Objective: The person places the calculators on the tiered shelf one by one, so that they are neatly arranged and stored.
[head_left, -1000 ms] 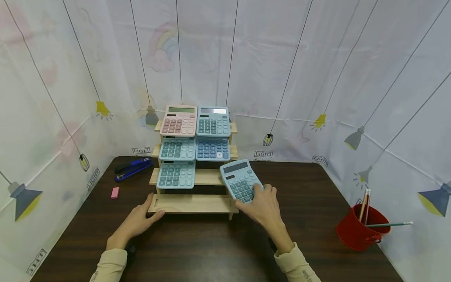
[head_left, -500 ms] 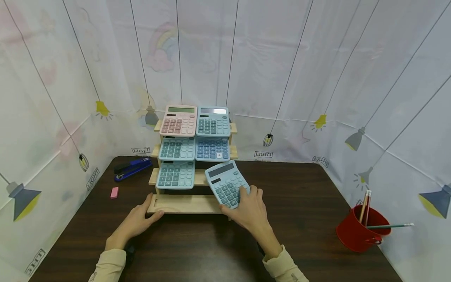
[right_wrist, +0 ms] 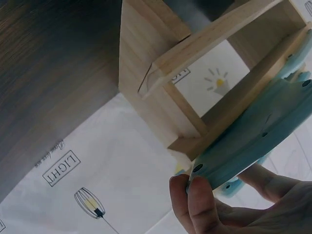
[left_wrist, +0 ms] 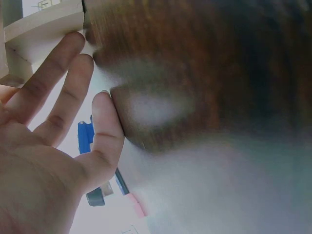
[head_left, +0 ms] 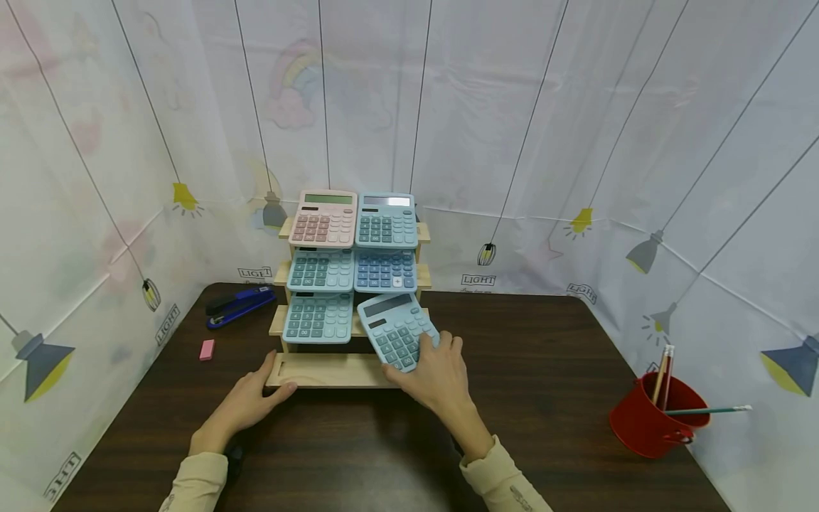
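A stepped wooden rack (head_left: 333, 370) stands on the dark table and carries several calculators. My right hand (head_left: 430, 373) grips a light blue calculator (head_left: 394, 331) by its lower right edge and holds it tilted over the right half of the rack's third step, beside a teal calculator (head_left: 318, 317). In the right wrist view the fingertips (right_wrist: 195, 200) curl under the light blue calculator's underside (right_wrist: 243, 141), next to the wooden rack (right_wrist: 161, 73). My left hand (head_left: 246, 402) rests with straight fingers against the left end of the rack's lowest step; its fingers (left_wrist: 63, 83) touch the wood (left_wrist: 39, 24).
A blue stapler (head_left: 238, 306) and a pink eraser (head_left: 207, 349) lie left of the rack. A red cup (head_left: 649, 419) with pencils stands at the table's right edge. White printed curtains close in the table on three sides.
My right hand has carried the light blue calculator leftward from beyond the rack's right end to over the third step. The left hand has stayed at the lowest step.
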Motion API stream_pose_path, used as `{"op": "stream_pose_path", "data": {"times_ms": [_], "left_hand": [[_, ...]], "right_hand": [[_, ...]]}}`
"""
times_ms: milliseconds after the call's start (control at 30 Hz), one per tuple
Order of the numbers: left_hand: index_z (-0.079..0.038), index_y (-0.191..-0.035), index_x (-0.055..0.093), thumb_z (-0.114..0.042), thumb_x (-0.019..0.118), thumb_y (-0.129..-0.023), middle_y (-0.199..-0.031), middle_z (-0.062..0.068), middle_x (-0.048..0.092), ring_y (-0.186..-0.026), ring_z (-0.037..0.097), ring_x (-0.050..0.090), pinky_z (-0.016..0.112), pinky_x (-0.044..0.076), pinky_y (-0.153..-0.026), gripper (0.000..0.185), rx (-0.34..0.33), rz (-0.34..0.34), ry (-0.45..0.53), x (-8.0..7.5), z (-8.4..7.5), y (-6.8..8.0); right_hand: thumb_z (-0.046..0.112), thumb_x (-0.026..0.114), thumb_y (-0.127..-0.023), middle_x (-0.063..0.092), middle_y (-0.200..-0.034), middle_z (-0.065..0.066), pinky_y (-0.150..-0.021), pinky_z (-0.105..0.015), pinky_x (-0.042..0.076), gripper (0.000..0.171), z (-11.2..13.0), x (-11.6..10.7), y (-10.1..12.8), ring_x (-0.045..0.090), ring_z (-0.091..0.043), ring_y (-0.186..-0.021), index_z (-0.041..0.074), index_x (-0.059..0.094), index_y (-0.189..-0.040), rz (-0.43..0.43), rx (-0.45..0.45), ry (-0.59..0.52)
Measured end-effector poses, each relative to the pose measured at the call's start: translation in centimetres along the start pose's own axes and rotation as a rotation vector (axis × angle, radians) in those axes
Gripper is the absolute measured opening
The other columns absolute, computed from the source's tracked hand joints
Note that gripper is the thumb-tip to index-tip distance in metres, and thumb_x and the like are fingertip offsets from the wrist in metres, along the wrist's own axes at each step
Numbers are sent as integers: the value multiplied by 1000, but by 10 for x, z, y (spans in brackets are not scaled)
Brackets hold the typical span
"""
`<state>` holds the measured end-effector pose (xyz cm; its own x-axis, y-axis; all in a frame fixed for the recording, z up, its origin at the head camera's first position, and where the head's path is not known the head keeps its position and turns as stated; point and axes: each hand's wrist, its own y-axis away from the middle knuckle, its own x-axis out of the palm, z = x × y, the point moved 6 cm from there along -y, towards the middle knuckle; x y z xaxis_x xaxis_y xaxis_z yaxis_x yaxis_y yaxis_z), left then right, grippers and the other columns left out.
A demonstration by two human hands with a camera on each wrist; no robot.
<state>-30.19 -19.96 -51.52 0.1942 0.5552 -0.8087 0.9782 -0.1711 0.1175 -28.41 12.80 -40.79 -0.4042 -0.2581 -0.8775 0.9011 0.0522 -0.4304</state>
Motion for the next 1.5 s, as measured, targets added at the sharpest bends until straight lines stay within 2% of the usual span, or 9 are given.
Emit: {"op": "stream_pose_path", "data": {"times_ms": [233,467,600,733,967,1167,1500], "left_hand": [[2,-160,8,-68,51,-95,-156,36,33,-140,57,38,69,35,-110,105,6,-6,1,-2,0,4],[1,-161,7,-68,50,-95,-156,36,32,-140,57,37,69,35,-111,104,8,-16,2,-2,1,4],[1,-161,8,-68,50,-95,-156,36,33,-140,56,38,68,35,-111,104,5,-19,7,0,3,4],[1,-161,8,-69,50,-95,-157,35,33,-140,56,38,69,34,-111,105,-3,-13,2,2,4,5],[2,-160,8,-68,50,-95,-157,36,32,-140,57,37,69,34,-111,104,9,-21,-6,-2,2,5],[1,-161,8,-68,51,-95,-157,35,33,-141,56,38,68,34,-112,104,-1,-17,3,-1,1,6],[1,-161,9,-69,50,-95,-156,35,34,-140,56,38,69,35,-111,104,-4,-18,0,0,1,5]], "right_hand": [[75,69,-71,58,-104,-28,-72,-43,49,88,11,7,-8,52,-38,-91,-2,68,-113,-9,31,26],[82,63,-74,51,-121,-30,-75,-44,52,101,24,14,-15,52,-42,-97,-4,64,-125,19,82,64],[85,58,-76,50,-128,-32,-82,-45,53,104,28,16,-16,53,-44,-103,-4,62,-130,56,67,74],[81,61,-79,47,-137,-33,-87,-44,55,102,31,18,-15,53,-44,-109,-3,58,-136,100,34,75],[67,66,-86,52,-129,-34,-75,-43,56,83,35,16,-17,56,-45,-99,-3,61,-131,38,-44,76],[65,64,-89,52,-126,-34,-65,-40,55,81,36,19,-22,57,-42,-90,-3,60,-132,14,-46,74],[67,64,-88,54,-123,-34,-74,-43,58,82,39,22,-28,61,-43,-94,-3,62,-130,-5,-43,94]]}}
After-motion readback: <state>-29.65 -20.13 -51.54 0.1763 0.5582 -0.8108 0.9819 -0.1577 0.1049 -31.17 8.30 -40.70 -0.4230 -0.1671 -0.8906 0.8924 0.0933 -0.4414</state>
